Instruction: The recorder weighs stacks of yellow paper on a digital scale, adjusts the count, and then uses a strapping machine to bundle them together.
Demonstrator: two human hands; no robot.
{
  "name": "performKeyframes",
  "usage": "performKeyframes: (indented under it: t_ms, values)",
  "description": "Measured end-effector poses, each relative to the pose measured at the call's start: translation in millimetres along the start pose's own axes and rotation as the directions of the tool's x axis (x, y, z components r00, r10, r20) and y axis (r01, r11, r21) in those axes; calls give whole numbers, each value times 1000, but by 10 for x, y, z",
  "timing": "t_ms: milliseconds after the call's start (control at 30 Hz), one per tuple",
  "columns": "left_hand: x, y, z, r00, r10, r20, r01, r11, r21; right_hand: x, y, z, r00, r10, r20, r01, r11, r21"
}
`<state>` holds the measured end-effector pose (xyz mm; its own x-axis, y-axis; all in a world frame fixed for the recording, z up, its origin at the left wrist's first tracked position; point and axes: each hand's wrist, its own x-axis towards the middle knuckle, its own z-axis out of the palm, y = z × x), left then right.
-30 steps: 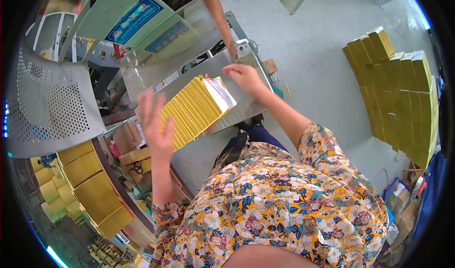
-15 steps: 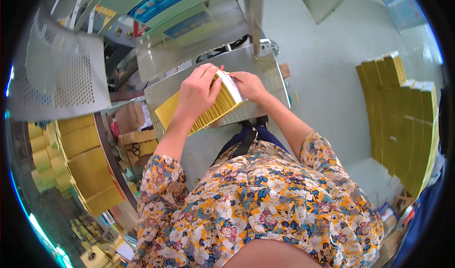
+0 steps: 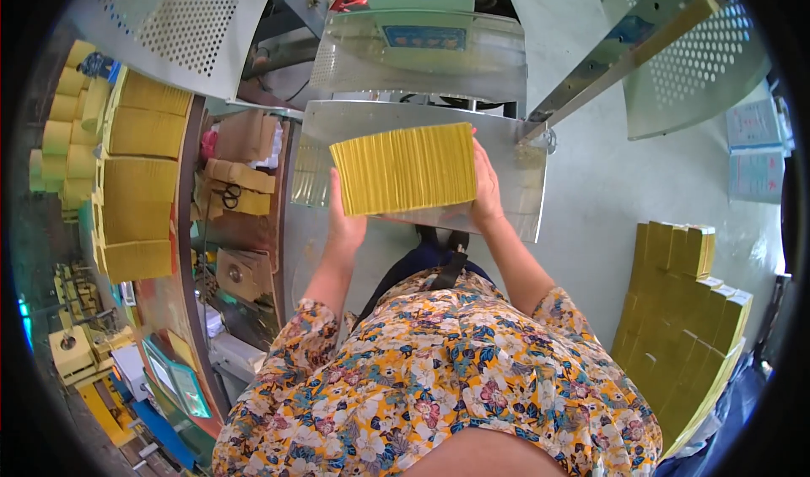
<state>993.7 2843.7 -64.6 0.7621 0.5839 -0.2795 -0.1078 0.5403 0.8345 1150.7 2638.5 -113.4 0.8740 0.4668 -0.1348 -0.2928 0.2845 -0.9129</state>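
Observation:
A thick bundle of yellow paper pieces (image 3: 409, 170), its many ridged edges facing up, is held level above a metal worktable (image 3: 516, 186). At its left end my left hand (image 3: 346, 219) presses with the fingers partly hidden under and behind the bundle. My right hand (image 3: 485, 186) grips the opposite end, its fingers flat along that side. The bundle is squeezed between the two hands, and its underside is out of sight.
Beyond the worktable stands a machine with a clear guard (image 3: 422, 55). A slanted metal bar (image 3: 607, 76) rises at the table's right corner. Tall yellow stacks (image 3: 666, 300) stand on the floor to the right. More yellow stacks (image 3: 139, 181) and black scissors (image 3: 228, 195) lie on the left.
The bundle has turned so its ridged edges face up, close to level. My left hand has left its top for the left end; my right hand now grips the right end. The view has swung right.

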Motion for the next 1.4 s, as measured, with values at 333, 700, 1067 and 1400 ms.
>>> performKeyframes:
  t_ms: [333, 700, 1067, 1400]
  values:
    - [-236, 377, 462, 982, -72, 175, 30, 972, 232, -284, -650, 32, 998, -65, -18, 62, 989, -134]
    - [295, 163, 350, 991, -82, 105, 52, 965, 256, 55, -446, -624, 984, -70, -161, 59, 996, -70]
    - [539, -616, 96, 997, -31, 76, -1, 923, 385, 377, -696, -283, 997, 12, -76, -28, 979, -201]
    - [550, 337, 208, 777, -612, -149, 586, 617, 525, 91, -943, -711, 813, 572, -114, -562, 717, -411]
